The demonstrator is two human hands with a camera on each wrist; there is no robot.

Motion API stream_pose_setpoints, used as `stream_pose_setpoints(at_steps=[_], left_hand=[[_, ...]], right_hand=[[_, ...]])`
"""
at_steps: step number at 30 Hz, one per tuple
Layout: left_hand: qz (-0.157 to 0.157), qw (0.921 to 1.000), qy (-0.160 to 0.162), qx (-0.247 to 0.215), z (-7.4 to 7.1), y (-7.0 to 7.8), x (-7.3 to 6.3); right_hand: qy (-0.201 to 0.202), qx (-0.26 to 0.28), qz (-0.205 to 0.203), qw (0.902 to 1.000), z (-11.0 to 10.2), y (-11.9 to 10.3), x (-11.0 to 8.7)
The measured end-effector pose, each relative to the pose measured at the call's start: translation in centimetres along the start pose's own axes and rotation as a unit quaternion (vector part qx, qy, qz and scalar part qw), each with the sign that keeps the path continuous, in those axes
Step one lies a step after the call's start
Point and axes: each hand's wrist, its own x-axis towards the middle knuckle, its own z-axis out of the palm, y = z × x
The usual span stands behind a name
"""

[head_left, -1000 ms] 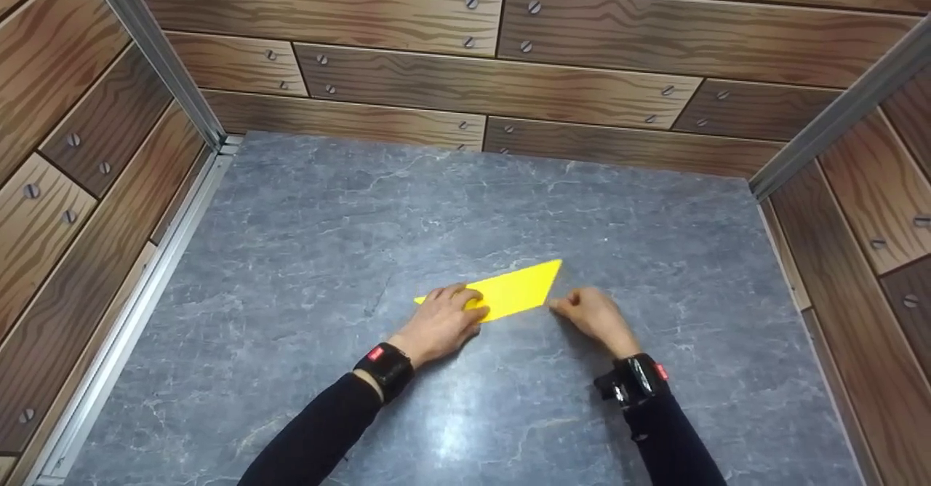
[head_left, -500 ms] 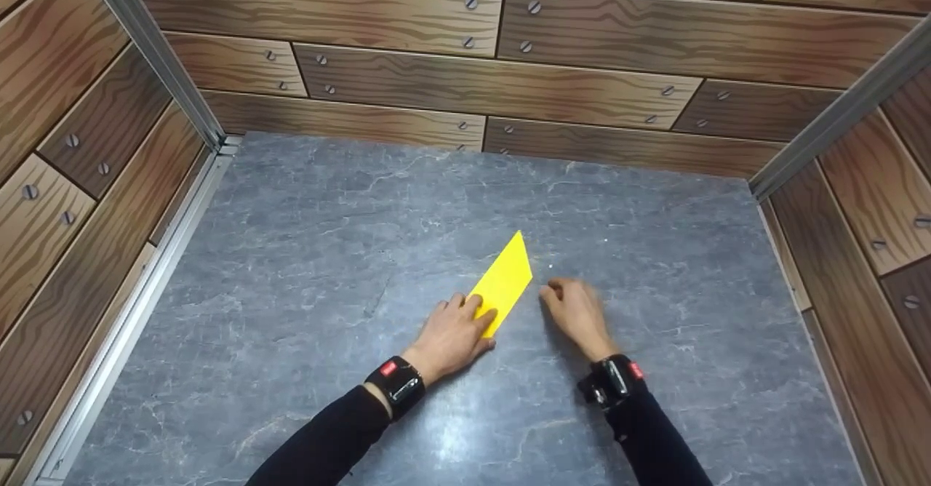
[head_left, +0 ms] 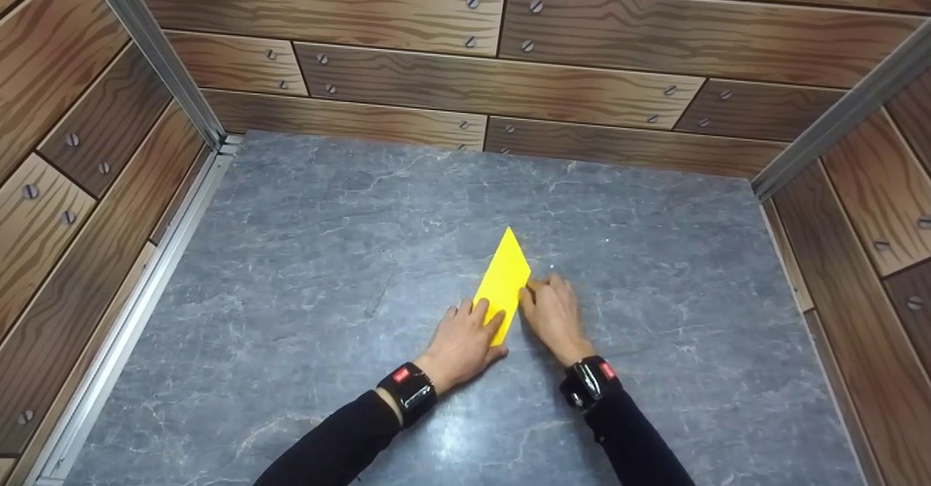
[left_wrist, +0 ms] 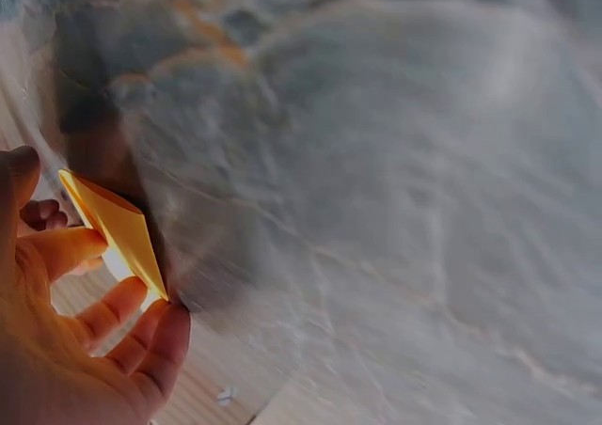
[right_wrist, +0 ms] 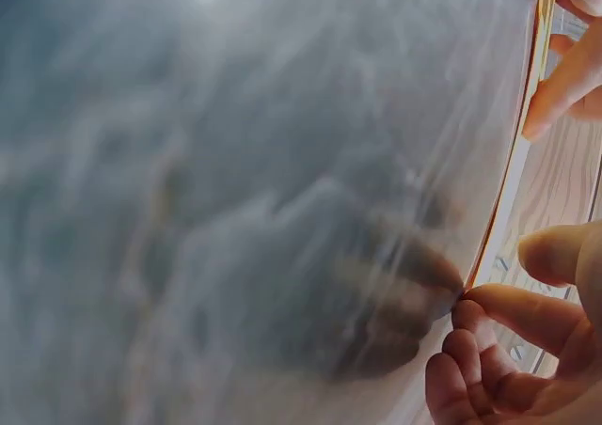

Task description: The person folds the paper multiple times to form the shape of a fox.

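Observation:
A sheet of yellow paper (head_left: 505, 271), folded into a slanted four-sided strip, lies on the grey table with its pointed tip away from me. Across its near left part rests my left hand (head_left: 458, 344), its fingers pressing the paper down. In the left wrist view the folded layers of the yellow paper (left_wrist: 127, 228) gape slightly at one end. My right hand (head_left: 554, 315) is at the right edge of the sheet, fingers bent. From the right wrist, the index fingertip touches the paper's thin edge (right_wrist: 517, 152), while the thumb (right_wrist: 547, 256) stays apart from it.
The grey marble-patterned table (head_left: 349, 217) is bounded by wood-print walls (head_left: 407, 71) at the back and both sides. Metal rails (head_left: 156, 57) run along the corners. A tiny white speck (head_left: 552, 266) lies just beyond my right hand.
My left hand has turned the yellow paper counterclockwise, so its tip now points away from me. The right hand has moved left and reached the paper's right edge.

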Motion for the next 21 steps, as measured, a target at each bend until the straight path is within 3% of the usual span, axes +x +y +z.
stream_pose_setpoints(at_steps=[5, 10, 14, 17, 21], left_hand=[[-0.002, 1.0, 0.0, 0.005, -0.1, 0.4, 0.0], [-0.003, 0.9999, 0.007, 0.01, 0.0, 0.6, -0.1], [-0.01, 0.9998, 0.014, 0.008, 0.2, 0.8, -0.1], [-0.014, 0.9998, 0.012, 0.006, 0.2, 0.9, -0.1], [-0.014, 0.9999, 0.006, 0.004, 0.1, 1.0, -0.1]], right_hand=[[-0.017, 0.071, 0.015, 0.9972, -0.2, -0.2, 0.3], [-0.062, 0.175, 0.094, 0.9782, -0.9, -0.9, 1.1], [-0.064, 0.155, 0.125, 0.9779, -1.4, -1.3, 1.6], [-0.056, 0.105, 0.112, 0.9865, -1.1, -1.3, 1.7], [-0.056, 0.085, 0.106, 0.9892, -0.7, -1.3, 1.7]])
